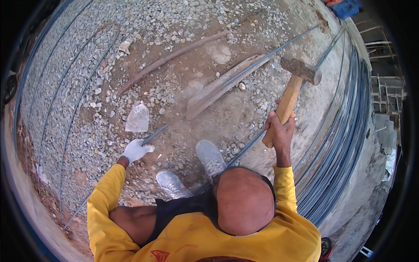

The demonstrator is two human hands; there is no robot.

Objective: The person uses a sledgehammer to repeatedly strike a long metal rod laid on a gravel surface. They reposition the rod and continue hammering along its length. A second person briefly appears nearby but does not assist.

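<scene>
My right hand (281, 129), bare, grips the wooden handle of a hammer (286, 105); its thick, rusty metal head is raised above the ground on the right. A white knitted glove covers my left hand (136, 150), which is low over the gravel with its fingers closed around a thin steel rod (159, 132). That rod runs away to the far right, over a weathered wooden plank (227, 87) on the dirt. A second steel rod (246, 148) passes beneath the hammer and beside my dusty shoes (211, 157).
A dense bundle of steel rods (340, 153) lies along the right. Bent rods (78, 102) curve across the gravel (144, 17) at the left. A clear plastic bag (138, 118) lies ahead of my left hand, and a brown curved pole (170, 59) lies farther off.
</scene>
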